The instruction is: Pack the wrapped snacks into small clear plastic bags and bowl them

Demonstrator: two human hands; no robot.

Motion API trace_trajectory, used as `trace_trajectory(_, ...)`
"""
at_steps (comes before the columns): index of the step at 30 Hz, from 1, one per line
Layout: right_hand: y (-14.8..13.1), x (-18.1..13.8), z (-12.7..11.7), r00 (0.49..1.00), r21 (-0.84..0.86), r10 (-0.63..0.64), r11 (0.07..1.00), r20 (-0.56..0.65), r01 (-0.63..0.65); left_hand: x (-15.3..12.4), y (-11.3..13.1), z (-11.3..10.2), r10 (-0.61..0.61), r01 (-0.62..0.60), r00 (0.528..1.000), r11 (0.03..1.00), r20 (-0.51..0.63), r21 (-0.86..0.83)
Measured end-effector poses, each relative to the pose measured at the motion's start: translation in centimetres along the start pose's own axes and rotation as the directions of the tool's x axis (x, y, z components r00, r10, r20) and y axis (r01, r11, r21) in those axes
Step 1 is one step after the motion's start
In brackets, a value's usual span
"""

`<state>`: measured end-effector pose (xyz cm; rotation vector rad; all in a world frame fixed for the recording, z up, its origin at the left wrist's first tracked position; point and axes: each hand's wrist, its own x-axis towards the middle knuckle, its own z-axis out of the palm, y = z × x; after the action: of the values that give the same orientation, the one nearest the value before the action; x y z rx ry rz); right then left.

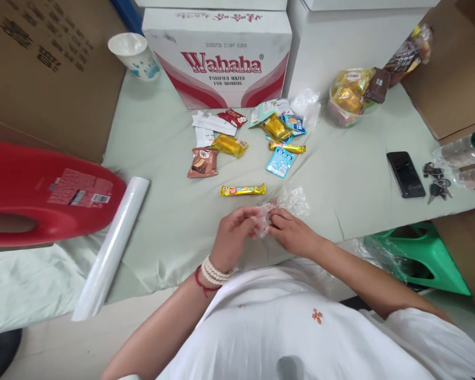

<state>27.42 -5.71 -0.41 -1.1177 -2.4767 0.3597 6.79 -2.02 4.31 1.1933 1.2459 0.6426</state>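
Observation:
My left hand (pixel 233 232) and my right hand (pixel 293 229) meet at the near edge of the pale green cloth (pixel 170 174). Both pinch a clear plastic bag (pixel 288 200) whose loose end lies on the cloth behind the fingers. Something small and pinkish sits inside the bag between my fingertips; I cannot make out what it is. Just beyond the hands lies a long yellow candy bar (pixel 243 189). Farther back are a brown snack packet (pixel 202 162), a yellow packet (pixel 229 144) and a blue sachet (pixel 281 161).
A Wahaha water carton (pixel 221 58) stands at the back with a paper cup (pixel 134 55) to its left. A red plastic stool (pixel 43 195) and a film roll (pixel 111 248) lie left. A phone (pixel 406 174), keys (pixel 437 182), bottles (pixel 465 153) and a snack bag (pixel 350 95) are right.

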Motion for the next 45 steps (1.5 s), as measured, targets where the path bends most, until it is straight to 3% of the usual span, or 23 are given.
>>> trace_trajectory(3, -0.2, -0.6, -1.3, 1.0, 0.133, 0.001, 0.991, -0.005, -0.001, 1.1, -0.3, 1.8, 0.205, -0.213, 0.977, 0.966, 0.065, 0.149)
trace_trajectory(6, 0.8, -1.2, -4.0, 0.999, 0.286, 0.002, 0.958, -0.054, 0.013, 1.9, -1.3, 2.5, 0.396, -0.424, 0.906, 0.828, 0.151, 0.367)
trace_trajectory(9, 2.9, -0.7, -6.1, 0.962, 0.138, 0.176, 0.979, -0.208, -0.149, 2.2, -2.1, 2.5, 0.449, -0.495, 0.867, 0.732, 0.215, 0.467)
trace_trajectory(11, 4.5, 0.3, -6.5, 0.943, -0.014, 0.234, 0.97, -0.236, -0.244, 2.2, -2.4, 2.5, 0.467, -0.521, 0.85, 0.679, 0.244, 0.517)
trace_trajectory(16, 6.3, 0.7, -6.0, 0.987, -0.094, 0.146, 0.984, -0.064, -0.152, 1.8, -2.6, 3.0, 0.45, -0.498, 0.854, 0.559, 0.262, 0.663)
trace_trajectory(21, 4.8, -3.8, -5.9, 0.989, -0.039, 0.137, 0.99, -0.051, -0.139, 1.4, -2.7, 3.6, 0.433, -0.477, 0.867, 0.587, 0.245, 0.654)
trace_trajectory(24, 3.9, -5.4, -5.3, 0.975, 0.079, 0.222, 0.972, -0.002, -0.222, 1.6, -2.5, 3.9, 0.46, -0.421, 0.876, 0.589, 0.142, 0.689)
trace_trajectory(26, 3.5, -5.3, -4.6, 0.92, 0.172, 0.385, 0.914, -0.073, -0.368, 1.9, -2.3, 4.0, 0.487, -0.353, 0.873, 0.579, 0.036, 0.735)
trace_trajectory(29, 3.2, -4.2, -3.2, 0.7, 0.199, 0.659, 0.751, -0.276, -0.629, 2.5, -2.0, 3.7, 0.442, -0.234, 0.896, 0.571, -0.054, 0.786)
trace_trajectory(30, 3.0, -3.7, -2.8, 0.64, 0.164, 0.701, 0.704, -0.313, -0.691, 2.7, -1.9, 3.5, 0.405, -0.204, 0.913, 0.565, -0.054, 0.799)
trace_trajectory(31, 2.7, -3.4, -2.4, 0.617, 0.112, 0.717, 0.676, -0.324, -0.728, 2.8, -1.8, 3.4, 0.369, -0.182, 0.928, 0.558, -0.046, 0.81)
trace_trajectory(35, 1.0, -3.2, -1.8, 0.709, -0.017, 0.669, 0.725, -0.224, -0.689, 2.7, -1.7, 3.4, 0.355, -0.208, 0.935, 0.583, -0.016, 0.786)
trace_trajectory(38, -0.5, -3.6, -2.4, 0.706, 0.034, 0.686, 0.721, -0.179, -0.692, 2.2, -1.7, 4.4, 0.396, -0.26, 0.917, 0.672, -0.041, 0.693)
trace_trajectory(41, -1.9, -3.1, -2.9, 0.687, 0.209, 0.71, 0.703, -0.157, -0.679, 1.8, -1.7, 5.8, 0.451, -0.303, 0.89, 0.693, -0.065, 0.655)
trace_trajectory(43, -2.6, -2.3, -2.8, 0.7, 0.407, 0.699, 0.688, -0.147, -0.601, 1.8, -1.6, 6.5, 0.509, -0.322, 0.858, 0.634, -0.065, 0.703)
trace_trajectory(45, -3.1, -1.6, -2.3, 0.698, 0.613, 0.706, 0.604, -0.118, -0.508, 2.0, -1.7, 6.9, 0.559, -0.336, 0.828, 0.564, -0.049, 0.755)
